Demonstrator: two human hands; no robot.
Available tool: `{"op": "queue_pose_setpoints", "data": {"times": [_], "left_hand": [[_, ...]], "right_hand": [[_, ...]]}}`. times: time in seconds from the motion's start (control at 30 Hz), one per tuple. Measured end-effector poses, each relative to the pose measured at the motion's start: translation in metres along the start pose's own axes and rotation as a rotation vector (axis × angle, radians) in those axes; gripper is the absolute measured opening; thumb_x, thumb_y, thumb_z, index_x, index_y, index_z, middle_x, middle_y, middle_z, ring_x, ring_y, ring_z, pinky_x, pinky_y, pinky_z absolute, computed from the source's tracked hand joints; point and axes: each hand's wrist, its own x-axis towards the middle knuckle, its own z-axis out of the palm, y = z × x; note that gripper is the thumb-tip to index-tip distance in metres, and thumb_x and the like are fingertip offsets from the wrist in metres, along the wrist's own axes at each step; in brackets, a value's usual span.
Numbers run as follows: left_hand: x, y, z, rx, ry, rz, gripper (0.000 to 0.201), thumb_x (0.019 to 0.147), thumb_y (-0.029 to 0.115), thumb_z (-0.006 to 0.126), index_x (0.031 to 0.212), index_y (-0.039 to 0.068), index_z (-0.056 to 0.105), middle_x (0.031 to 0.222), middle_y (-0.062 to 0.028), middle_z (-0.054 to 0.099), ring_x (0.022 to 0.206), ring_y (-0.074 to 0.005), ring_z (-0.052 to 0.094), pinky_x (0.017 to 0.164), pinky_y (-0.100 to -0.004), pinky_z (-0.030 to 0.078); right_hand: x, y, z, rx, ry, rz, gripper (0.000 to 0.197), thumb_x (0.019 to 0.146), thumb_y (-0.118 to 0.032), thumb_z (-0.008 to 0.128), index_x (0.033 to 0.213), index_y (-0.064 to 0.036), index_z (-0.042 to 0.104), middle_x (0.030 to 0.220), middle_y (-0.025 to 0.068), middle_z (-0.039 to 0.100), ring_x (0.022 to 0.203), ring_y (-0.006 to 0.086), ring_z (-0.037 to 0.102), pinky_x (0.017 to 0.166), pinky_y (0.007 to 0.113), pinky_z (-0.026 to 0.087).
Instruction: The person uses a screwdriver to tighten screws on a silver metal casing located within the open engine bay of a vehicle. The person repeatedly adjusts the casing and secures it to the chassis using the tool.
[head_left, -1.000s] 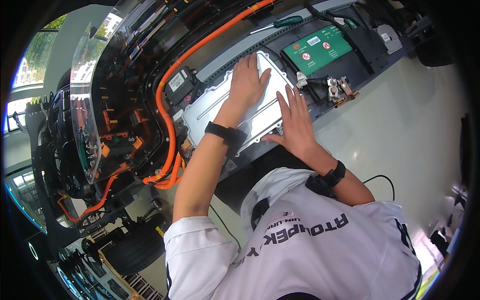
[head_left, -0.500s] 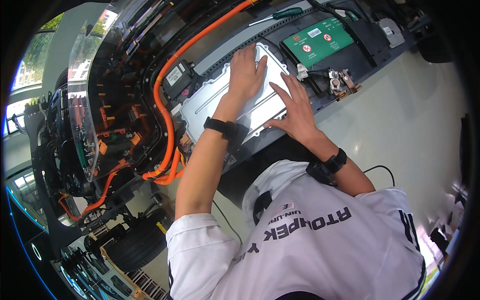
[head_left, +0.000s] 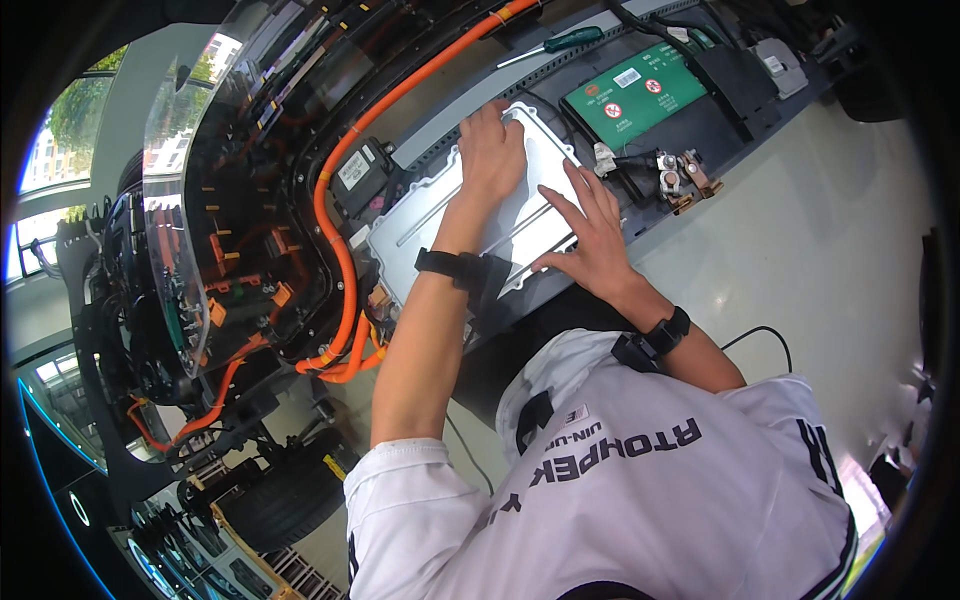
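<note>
Head view: silver ribbed cover (head_left: 545, 145) lies slanted on the dark grey base (head_left: 525, 298), between orange cable (head_left: 322, 200) and green panel (head_left: 635, 95). Left hand (head_left: 492, 160) at its far edge, fingers close together; can't tell if gripping. Right hand (head_left: 597, 238) at near right side, thumb and fingers spread. Green-handled screwdriver (head_left: 575, 40) well apart.

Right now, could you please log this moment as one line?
left hand: on silver cover, far edge | right hand: at its near right corner | nearby: orange cable, green-handled screwdriver, green panel
</note>
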Motion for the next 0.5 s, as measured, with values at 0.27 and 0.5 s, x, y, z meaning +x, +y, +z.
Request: {"op": "queue_pose_setpoints", "data": {"times": [0.27,0.5], "left_hand": [[0.0042,0.0063,-0.0085,-0.001,-0.079,-0.033,0.045,0.092,0.025,0.043,0.126,-0.003,0.053,0.13,-0.0266,0.052,0.125,-0.0413,0.041,0.106,-0.0509,0.031],[0.0041,0.0006,-0.0049,0.026,-0.079,-0.009,0.047,0.09,0.028,0.045,0.124,-0.002,0.054,0.128,-0.026,0.052,0.125,-0.0407,0.04,0.107,-0.0506,0.03]], "right_hand": [[0.0012,0.0008,-0.0013,0.002,-0.012,-0.011,0.099,0.056,-0.039,0.087,0.144,-0.02,0.047,0.157,0.0194,0.026,0.14,0.0425,0.027,0.111,0.053,0.026],[0.0029,-0.0006,-0.0036,0.001,-0.009,-0.014,0.094,0.059,-0.041,0.085,0.142,-0.0183,0.049,0.156,0.0192,0.028,0.139,0.0426,0.028,0.111,0.053,0.026]]}}
